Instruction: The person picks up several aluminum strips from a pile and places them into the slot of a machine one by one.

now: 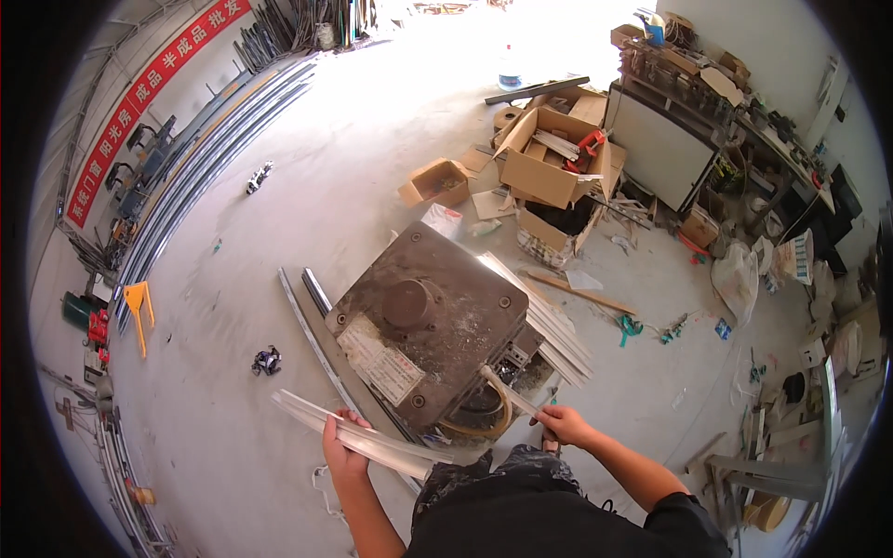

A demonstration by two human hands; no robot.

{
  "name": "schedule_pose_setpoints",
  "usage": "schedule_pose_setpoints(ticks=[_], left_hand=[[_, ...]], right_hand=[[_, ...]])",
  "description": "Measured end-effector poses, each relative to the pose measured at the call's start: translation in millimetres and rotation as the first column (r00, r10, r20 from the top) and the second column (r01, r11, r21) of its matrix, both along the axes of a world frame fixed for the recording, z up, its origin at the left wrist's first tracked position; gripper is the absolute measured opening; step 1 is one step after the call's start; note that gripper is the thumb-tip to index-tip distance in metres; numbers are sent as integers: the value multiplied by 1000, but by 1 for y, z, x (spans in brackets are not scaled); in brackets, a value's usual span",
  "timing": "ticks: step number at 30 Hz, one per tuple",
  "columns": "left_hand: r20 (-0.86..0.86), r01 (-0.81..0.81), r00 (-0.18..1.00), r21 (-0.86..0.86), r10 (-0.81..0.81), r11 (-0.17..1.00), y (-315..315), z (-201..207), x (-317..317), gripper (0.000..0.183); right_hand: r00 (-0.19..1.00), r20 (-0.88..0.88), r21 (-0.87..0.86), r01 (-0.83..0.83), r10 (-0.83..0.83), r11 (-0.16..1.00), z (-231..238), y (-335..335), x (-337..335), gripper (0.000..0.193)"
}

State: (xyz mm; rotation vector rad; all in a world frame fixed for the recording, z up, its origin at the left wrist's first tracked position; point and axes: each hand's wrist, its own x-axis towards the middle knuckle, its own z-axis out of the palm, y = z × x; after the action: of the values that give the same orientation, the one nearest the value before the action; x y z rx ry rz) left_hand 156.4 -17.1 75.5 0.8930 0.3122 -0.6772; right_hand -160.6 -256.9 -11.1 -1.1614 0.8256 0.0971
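Observation:
My left hand (346, 453) is closed around pale, long profile strips (372, 441), which slant from the left toward my waist. Directly in front of me stands a dusty brown machine (446, 316) with a round raised cap and a worn label on top. At its near right corner, my right hand (565, 426) is closed on the end of a narrow pale strip (519, 402); the strip's far end lies by the machine. A yellowish hose (507, 409) curves beside it. More white profiles (549, 325) lie along the machine's right side.
Two dark and grey metal bars (312, 339) lie left of the machine. Cardboard boxes (544, 167) with scraps stand beyond it, near a cluttered workbench (670, 139). Long metal profiles (214, 153) line the left wall. A yellow stand (138, 302) and toy-like vehicles (266, 361) are on the floor.

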Motion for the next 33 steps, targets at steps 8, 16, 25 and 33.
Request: schedule_pose_setpoints(ticks=[8,16,25,33], left_hand=[[18,-66,998,-72,67,995,-25,31,-46,16],[37,-76,996,-123,81,989,-28,33,-136,21],[-68,-180,982,-48,176,983,-23,41,-177,25],[-40,-30,999,-146,25,989,-18,31,-162,21]], right_hand=[[1000,15,27,-22,21,999,16,-5,6,29],[1000,10,34,-13,12,999,-1,-3,3,26],[997,32,62,69,-71,996,16,-2,4,23],[999,31,-314,-7,18,949,5,3,-4,24]])
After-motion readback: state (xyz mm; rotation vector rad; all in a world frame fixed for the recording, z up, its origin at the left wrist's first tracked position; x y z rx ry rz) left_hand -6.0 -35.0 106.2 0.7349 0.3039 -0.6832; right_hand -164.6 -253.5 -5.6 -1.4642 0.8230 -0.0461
